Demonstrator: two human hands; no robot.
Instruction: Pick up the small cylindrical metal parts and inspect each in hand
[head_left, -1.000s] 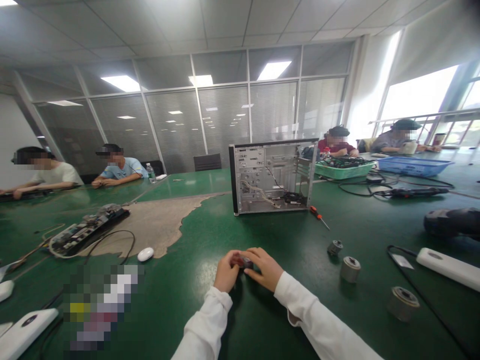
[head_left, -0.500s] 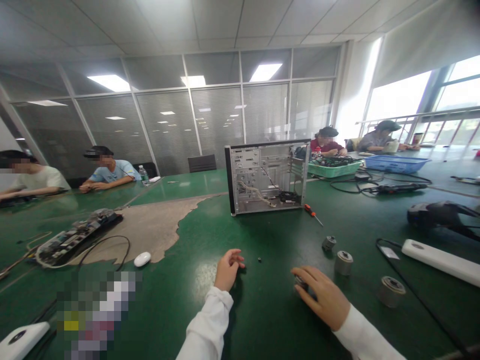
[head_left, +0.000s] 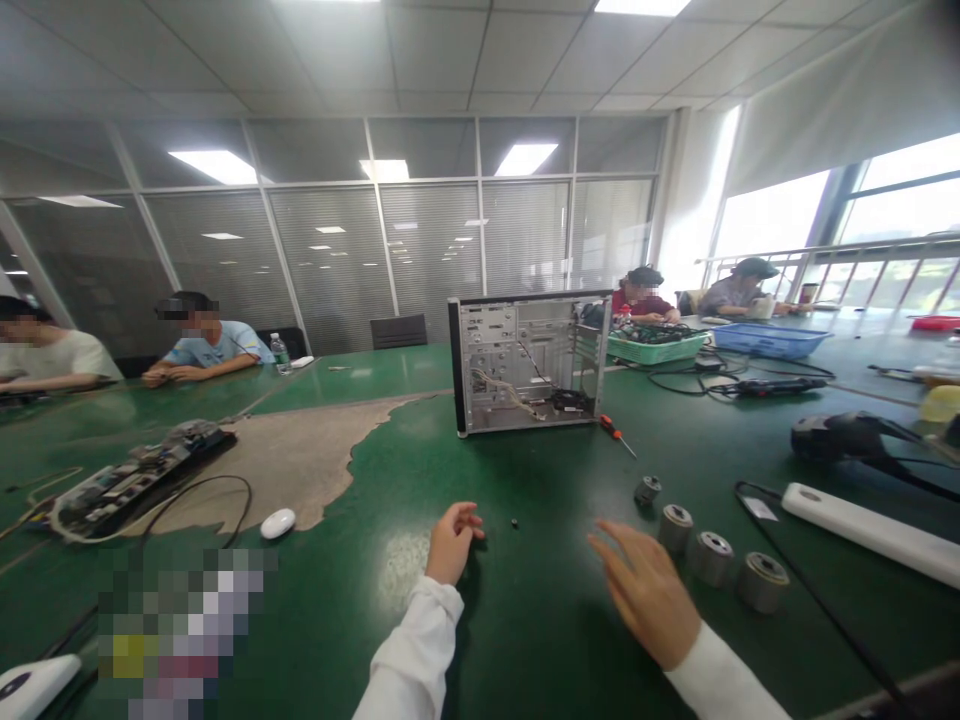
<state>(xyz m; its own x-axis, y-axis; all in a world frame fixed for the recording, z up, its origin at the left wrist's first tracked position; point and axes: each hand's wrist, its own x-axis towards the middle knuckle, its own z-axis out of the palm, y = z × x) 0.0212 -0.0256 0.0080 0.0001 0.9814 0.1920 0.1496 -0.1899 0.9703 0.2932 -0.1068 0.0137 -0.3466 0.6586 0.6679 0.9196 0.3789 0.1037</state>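
My left hand [head_left: 454, 543] rests on the green table with its fingers loosely curled and somewhat apart, nothing visible in them. Just right of it lies a tiny dark metal piece [head_left: 514, 523], too small to name. My right hand [head_left: 651, 590] is open, fingers stretched forward, palm down and holding nothing. Beside it stand several metal cylinders in a slanting row: a small one [head_left: 648, 489] at the far end, then larger ones [head_left: 675, 530], including a light-topped cylinder [head_left: 710, 560] close to my knuckles and the nearest cylinder [head_left: 763, 583] at the right.
An open computer case [head_left: 531, 365] stands ahead, with a red-handled screwdriver [head_left: 617, 436] beside it. A white power strip [head_left: 874, 535], black cable and dark power tool [head_left: 847, 440] lie right. At left are a circuit assembly [head_left: 142, 475] and white mouse [head_left: 278, 523]. People sit farther off.
My right hand has let go of a metal cylinder, which now stands in the row with the others. Its fingers have straightened. My left hand has stayed in place.
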